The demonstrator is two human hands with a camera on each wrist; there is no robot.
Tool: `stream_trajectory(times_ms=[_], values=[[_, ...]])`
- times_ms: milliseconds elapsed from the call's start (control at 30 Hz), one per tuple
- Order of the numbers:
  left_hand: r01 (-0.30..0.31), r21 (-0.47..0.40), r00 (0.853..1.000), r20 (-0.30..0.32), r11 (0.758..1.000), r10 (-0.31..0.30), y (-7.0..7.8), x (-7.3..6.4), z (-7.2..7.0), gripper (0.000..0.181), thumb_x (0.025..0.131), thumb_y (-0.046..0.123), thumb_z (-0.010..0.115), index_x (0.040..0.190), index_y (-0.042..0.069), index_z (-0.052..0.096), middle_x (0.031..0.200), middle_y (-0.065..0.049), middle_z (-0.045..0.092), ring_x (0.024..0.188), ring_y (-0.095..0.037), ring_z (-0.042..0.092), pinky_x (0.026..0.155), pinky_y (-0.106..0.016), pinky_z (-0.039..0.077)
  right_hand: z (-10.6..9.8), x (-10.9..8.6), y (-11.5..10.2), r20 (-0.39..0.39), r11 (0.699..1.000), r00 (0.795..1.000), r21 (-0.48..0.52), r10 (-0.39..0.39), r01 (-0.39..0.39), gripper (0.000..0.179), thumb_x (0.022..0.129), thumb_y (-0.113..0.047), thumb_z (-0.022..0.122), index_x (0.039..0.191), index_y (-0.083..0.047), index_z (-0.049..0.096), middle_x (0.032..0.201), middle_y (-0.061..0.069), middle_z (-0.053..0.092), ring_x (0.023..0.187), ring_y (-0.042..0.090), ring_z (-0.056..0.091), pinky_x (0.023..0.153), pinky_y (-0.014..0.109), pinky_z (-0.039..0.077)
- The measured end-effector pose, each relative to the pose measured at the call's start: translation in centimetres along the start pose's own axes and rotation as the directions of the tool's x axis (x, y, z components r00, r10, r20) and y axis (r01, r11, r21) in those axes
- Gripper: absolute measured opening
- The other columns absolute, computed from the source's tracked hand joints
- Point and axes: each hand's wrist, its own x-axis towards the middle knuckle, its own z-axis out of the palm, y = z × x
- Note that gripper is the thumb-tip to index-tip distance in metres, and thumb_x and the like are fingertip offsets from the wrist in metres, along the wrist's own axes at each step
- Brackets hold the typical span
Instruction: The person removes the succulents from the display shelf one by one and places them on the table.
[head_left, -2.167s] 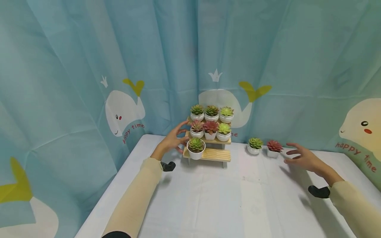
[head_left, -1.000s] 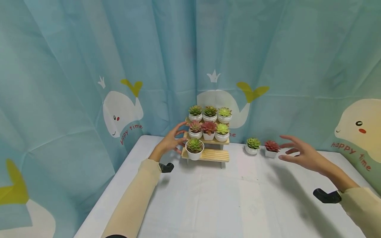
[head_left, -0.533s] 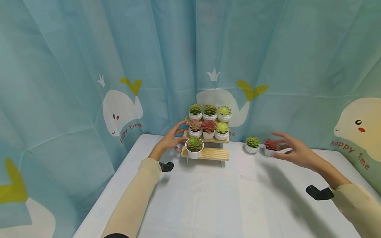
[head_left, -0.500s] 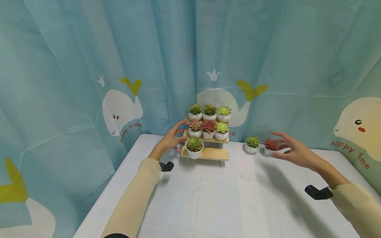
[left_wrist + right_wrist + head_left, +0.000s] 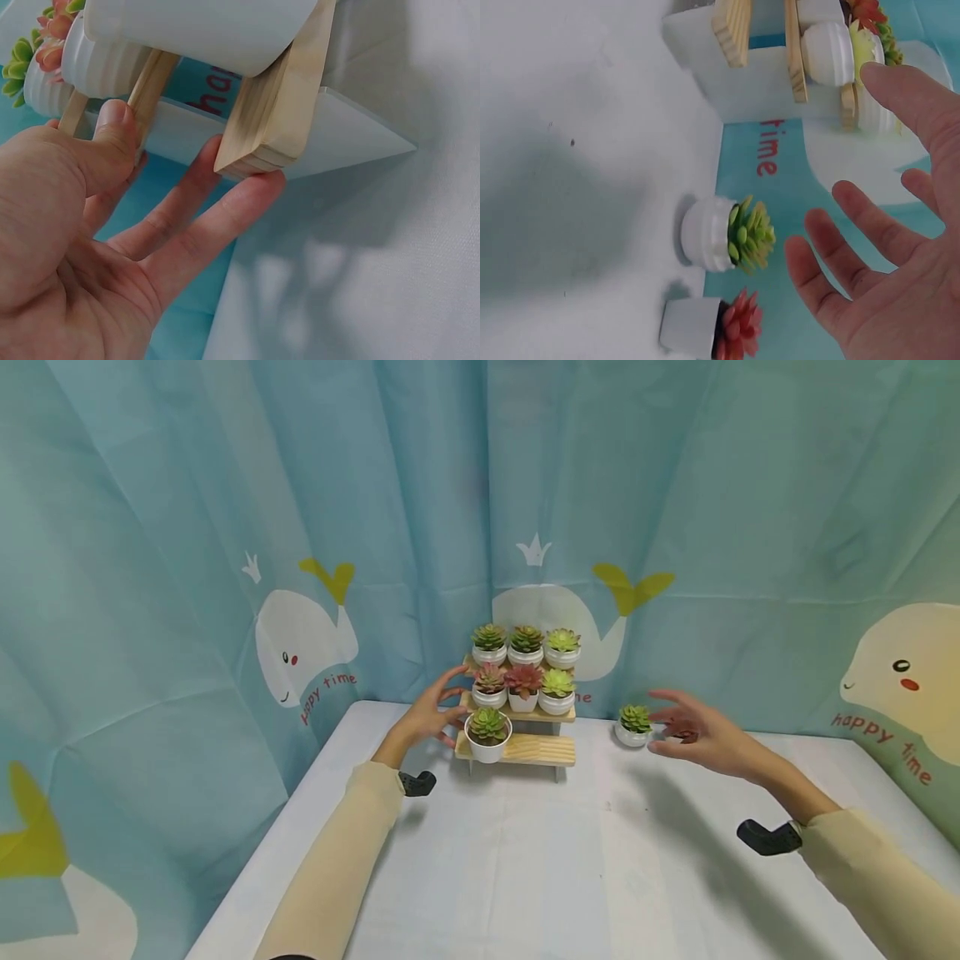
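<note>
My left hand (image 5: 427, 717) is at the left side of a three-step wooden plant stand (image 5: 546, 750). In the left wrist view, its thumb touches the end of one shelf and two fairly straight fingers touch the lowest shelf's end. A green succulent in a white pot (image 5: 488, 745) stands at the left of that bottom shelf. My right hand (image 5: 708, 737) hovers with spread fingers and holds nothing. Just left of it sits a green succulent in a round white pot (image 5: 633, 735). A red succulent in a square white pot (image 5: 694, 328) is mostly hidden behind this hand in the head view.
Three green succulents (image 5: 527, 647) fill the top shelf. On the middle shelf stand two reddish succulents (image 5: 522, 685) and a light green one (image 5: 557, 692). A blue curtain (image 5: 420, 527) hangs behind the white-covered table (image 5: 555, 868).
My right hand has moved left, past the red succulent and closer to the round green one, staying spread. The left hand keeps its place at the stand. The plants have not moved.
</note>
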Motion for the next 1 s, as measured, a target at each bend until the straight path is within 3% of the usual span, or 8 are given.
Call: stream_trajectory(times_ms=[267,400,700,1000], values=[[0.004,0.009,1.0,-0.007,1.0,-0.003,0.0,-0.1,0.0,0.078,0.104,0.002,0.058,0.162,0.041,0.024,0.163,-0.019,0.033,0.091,-0.036,0.074,0.063,-0.059,0.062,0.9,1.3,-1.0,0.007,1.0,1.0,0.014,-0.011,0.011,0.077,0.093,-0.02,0.08,0.157,-0.011,0.038,0.137,0.026,0.06,0.109,0.036,0.066,0.075,0.026,0.056],[-0.004,0.005,1.0,-0.004,1.0,0.004,0.0,-0.1,-0.1,0.077,0.104,0.002,0.058,0.162,0.04,0.024,0.162,-0.019,0.034,0.094,-0.039,0.073,0.063,-0.06,0.061,1.5,1.8,-1.6,0.005,0.999,1.0,0.029,-0.026,0.026,0.077,0.092,-0.018,0.081,0.156,-0.011,0.039,0.137,0.024,0.061,0.111,0.037,0.066,0.082,0.028,0.059],[-0.01,-0.014,1.0,0.021,1.0,0.01,-0.1,-0.1,0.0,0.079,0.104,0.003,0.059,0.163,0.041,0.023,0.163,-0.019,0.033,0.095,-0.043,0.072,0.06,-0.053,0.063,3.5,2.7,-2.0,0.047,0.994,0.998,0.103,-0.029,0.024,0.078,0.092,-0.021,0.081,0.157,-0.013,0.037,0.139,0.018,0.058,0.12,0.036,0.062,0.095,0.049,0.057],[-0.009,-0.01,1.0,0.016,1.0,0.009,-0.2,0.0,-0.1,0.079,0.104,0.002,0.058,0.162,0.042,0.023,0.163,-0.019,0.032,0.094,-0.043,0.072,0.063,-0.058,0.062,5.8,4.3,-3.1,0.073,0.987,0.993,0.137,-0.091,0.08,0.076,0.093,-0.022,0.08,0.156,-0.013,0.039,0.141,0.017,0.058,0.121,0.033,0.063,0.093,0.046,0.058]])
